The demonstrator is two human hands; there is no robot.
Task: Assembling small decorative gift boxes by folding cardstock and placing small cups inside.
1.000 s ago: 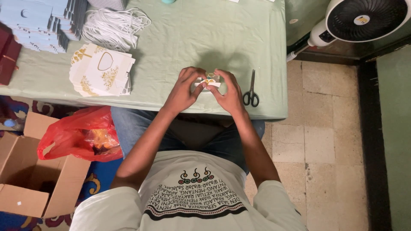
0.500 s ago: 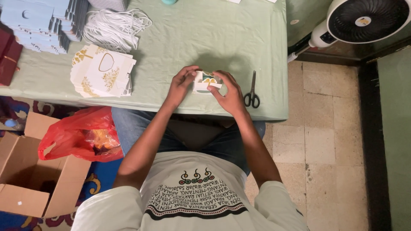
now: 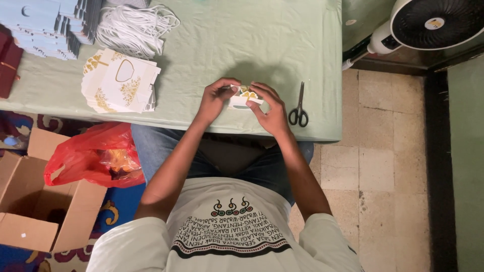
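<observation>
A small white paper box (image 3: 243, 98) with gold print is held between both hands at the near edge of a green-covered table (image 3: 242, 45). The left hand (image 3: 216, 99) is curled on the box's left end, fingers pinched at its top corner; the right hand (image 3: 271, 108) is closed along its right side, thumb pressed beneath. What the box holds cannot be told. At nine o'clock from the box, a stack of flat white-and-gold boxes (image 3: 120, 81) is laid out; at ten o'clock, a heap of white cords (image 3: 132, 27) and a pile of pale blue cards (image 3: 45, 25) are seen. Scissors (image 3: 299, 107) are placed just beside the right hand, at three o'clock. On the floor at eight o'clock, an open cardboard carton (image 3: 35, 201) is shown apparently empty, a red plastic bag (image 3: 93, 156) beside it. Compared with half a second earlier, the box is gripped lower and both hands are drawn closer around it.
</observation>
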